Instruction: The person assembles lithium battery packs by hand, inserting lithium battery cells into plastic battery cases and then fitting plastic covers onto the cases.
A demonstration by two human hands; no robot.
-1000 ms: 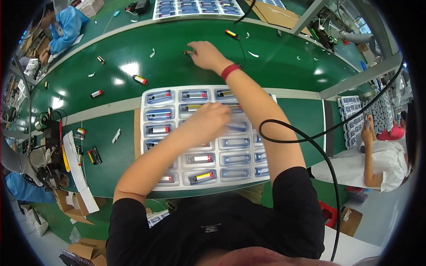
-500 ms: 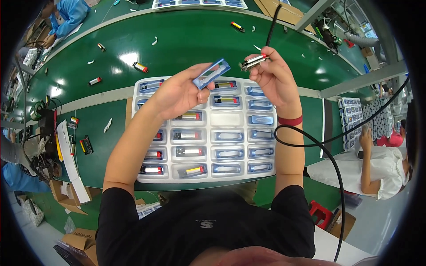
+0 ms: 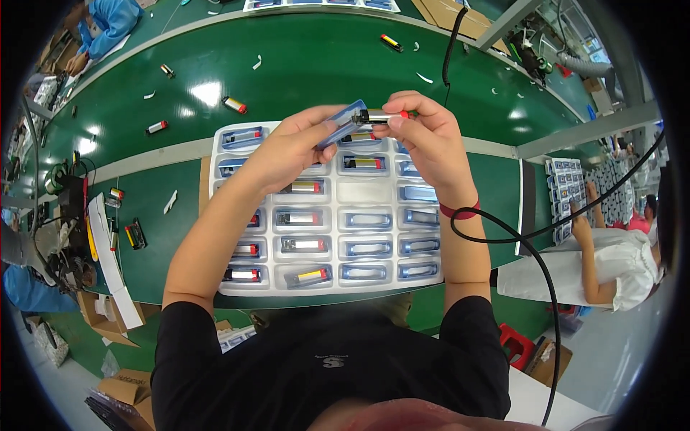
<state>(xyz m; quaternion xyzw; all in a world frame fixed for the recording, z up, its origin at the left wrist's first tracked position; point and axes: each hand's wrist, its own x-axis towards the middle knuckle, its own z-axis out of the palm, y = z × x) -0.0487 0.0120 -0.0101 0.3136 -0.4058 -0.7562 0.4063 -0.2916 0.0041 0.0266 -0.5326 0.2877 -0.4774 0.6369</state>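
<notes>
The person's left hand [image 3: 293, 147] grasps a blue plastic case [image 3: 341, 125], slanting up toward the far right, over the far part of a white tray [image 3: 364, 191]. The right hand [image 3: 431, 140] pinches a silver cell [image 3: 379, 116] with a red right end between thumb and fingers. The cell's dark left end is at the case's far right end; whether they touch cannot be told. Blue cases sit in the tray's compartments, many on the left bearing cells. Loose cells [image 3: 234, 105] lie farther off on the green bench [image 3: 309, 65]. A black cable [image 3: 552, 294] loops beside the right forearm.
</notes>
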